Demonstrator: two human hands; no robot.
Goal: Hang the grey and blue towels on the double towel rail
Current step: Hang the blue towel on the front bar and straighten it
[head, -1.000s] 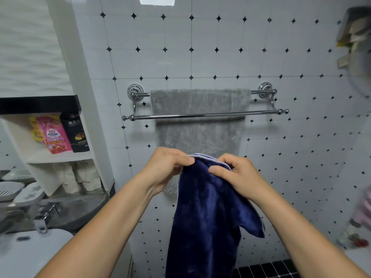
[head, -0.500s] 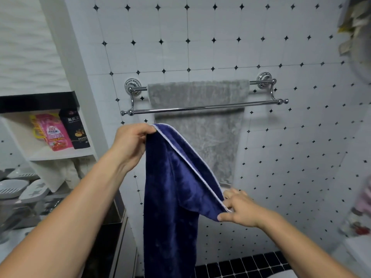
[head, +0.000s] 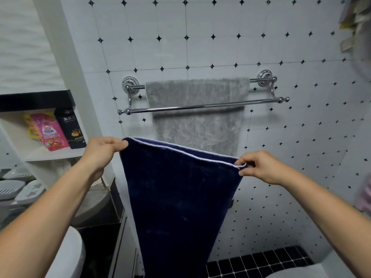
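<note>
Since half a second ago the right hand (head: 261,167) has come up from low beside the hanging cloth, and the blue towel (head: 180,197) is now spread flat by its white-trimmed top edge between both hands. The left hand (head: 104,155) pinches the left corner between thumb and curled fingers. The right hand pinches the right corner between thumb and forefinger, its other fingers loosely bent. The rest of the towel hangs straight down towards the floor.

On the double towel rail (head: 273,91) the grey towel (head: 196,121) is already draped over the back bar (head: 259,80), against the wall. The front bar (head: 200,106) is bare. It lies above and beyond the held edge, running left to right, roughly parallel to that edge. The edge slopes down to the right, so the left hand is higher and nearer the bar.

Both forearms reach forward, spread about as wide as the grey towel. The next move probably calls for lifting both corners, levelling the right one, and carrying the edge over the front bar.
</note>
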